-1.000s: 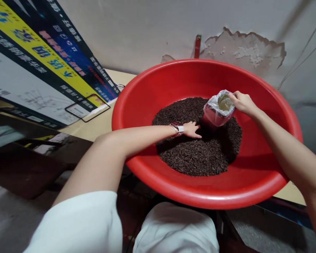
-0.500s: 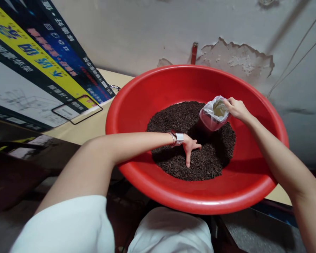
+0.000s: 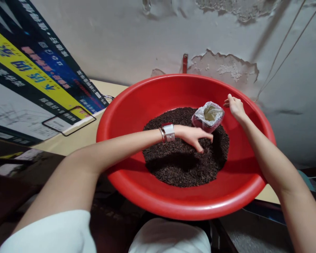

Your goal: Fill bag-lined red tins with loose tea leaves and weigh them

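Note:
A wide red basin [image 3: 189, 207] holds a bed of dark, dry, shredded material [image 3: 184, 172]. My left hand [image 3: 193, 136], with a white watch and a bracelet at the wrist, is curled round a clump of this material just above the bed. Behind it, a clear plastic bag [image 3: 209, 117] stands upright on the material with its mouth open. My right hand [image 3: 234, 106] is to the right of the bag, apart from it, fingers loosely spread and holding nothing.
A printed cardboard box [image 3: 34, 70] and a thin black wire frame [image 3: 68, 121] are at the left on the pale tabletop [image 3: 60, 144]. Behind the basin rises a peeling wall [image 3: 116, 38] with a red strap [image 3: 184, 64] and hanging cords at the right.
My left hand has lifted from the material and closed round a clump, moving toward the bag. My right hand has let go of the bag's rim. The view has shifted slightly.

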The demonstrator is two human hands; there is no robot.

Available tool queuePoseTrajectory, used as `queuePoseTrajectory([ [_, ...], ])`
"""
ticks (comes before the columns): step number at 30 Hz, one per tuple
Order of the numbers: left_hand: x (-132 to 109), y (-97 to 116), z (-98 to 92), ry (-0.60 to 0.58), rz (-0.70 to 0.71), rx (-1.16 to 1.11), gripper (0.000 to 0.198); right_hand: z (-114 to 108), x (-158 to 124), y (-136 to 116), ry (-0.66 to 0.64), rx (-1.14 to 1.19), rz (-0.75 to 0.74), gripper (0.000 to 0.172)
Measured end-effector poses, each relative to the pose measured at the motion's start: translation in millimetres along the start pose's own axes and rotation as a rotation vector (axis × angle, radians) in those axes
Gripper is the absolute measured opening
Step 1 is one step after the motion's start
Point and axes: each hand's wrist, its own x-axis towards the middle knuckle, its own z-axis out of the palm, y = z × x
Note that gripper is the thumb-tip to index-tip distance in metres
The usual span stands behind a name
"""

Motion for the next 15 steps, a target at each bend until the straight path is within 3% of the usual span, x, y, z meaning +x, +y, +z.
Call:
queuePoseTrajectory([
  [2, 4.5, 8.7, -29.9, 0.207, 0.004, -0.021, 0.053, -1.5, 1.5, 0.9, 0.035, 0.083, 0.061, 0.073],
  [4, 16.2, 11.3, -53.8, 0.439, -0.078, -0.037, 0.053, -2.1, 1.4, -0.1, 0.041, 0.125, 0.084, 0.070],
  [7, 40.5, 3.8, -72.8, 0.657, -0.273, -0.104, 0.056, -2.1, 0.4, -2.1, 0.031, 0.147, 0.101, 0.066],
  [10, 57.4, -7.0, -77.4, 0.678, -0.367, -0.099, 0.061, -1.4, 0.4, -2.5, 0.025, 0.152, 0.105, 0.063],
  [15, 48.6, -10.5, -80.9, 0.648, -0.267, -0.063, 0.053, 0.8, 4.7, 1.5, 0.052, 0.166, 0.077, 0.062],
])
